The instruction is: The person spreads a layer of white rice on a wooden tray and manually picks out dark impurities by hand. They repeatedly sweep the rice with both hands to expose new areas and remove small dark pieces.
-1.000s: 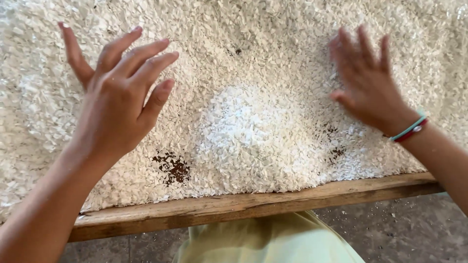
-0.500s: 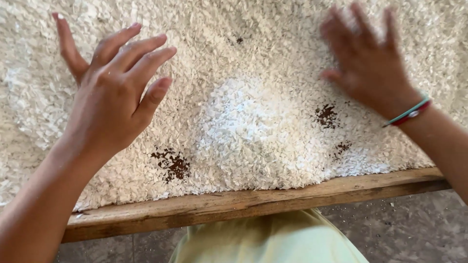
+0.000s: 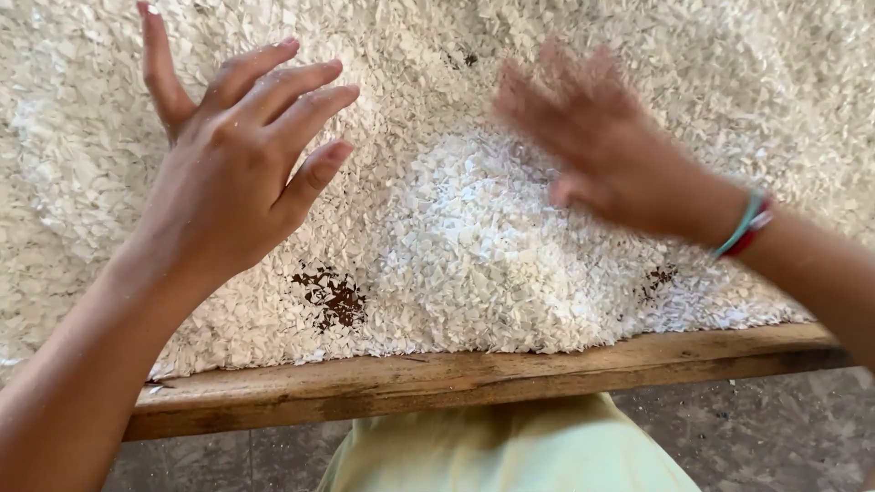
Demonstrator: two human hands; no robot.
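1. A thick layer of small white flakes (image 3: 474,246) covers a flat surface seen from above, filling most of the view
2. A brighter, whiter patch of flakes sits in the middle, near the front edge
3. The left hand (image 3: 228,182) hangs just over the flakes on the left side, palm down, fingers (image 3: 301,109) spread apart and slightly bent, holding nothing
4. The right hand (image 3: 611,155) is over the flakes to the right of the middle, blurred by motion; its fingers look spread apart, and it grips nothing that can be seen
5. A band (image 3: 743,228) of teal and red sits on the right wrist
6. Two bare spots (image 3: 333,296) show dark brown through the flakes, one below the left hand and a smaller one below the right wrist
7. A worn wooden edge (image 3: 474,378) runs along the front of the surface
8. Pale green clothing (image 3: 510,451) shows below the edge, with a grey floor (image 3: 756,428) beside it
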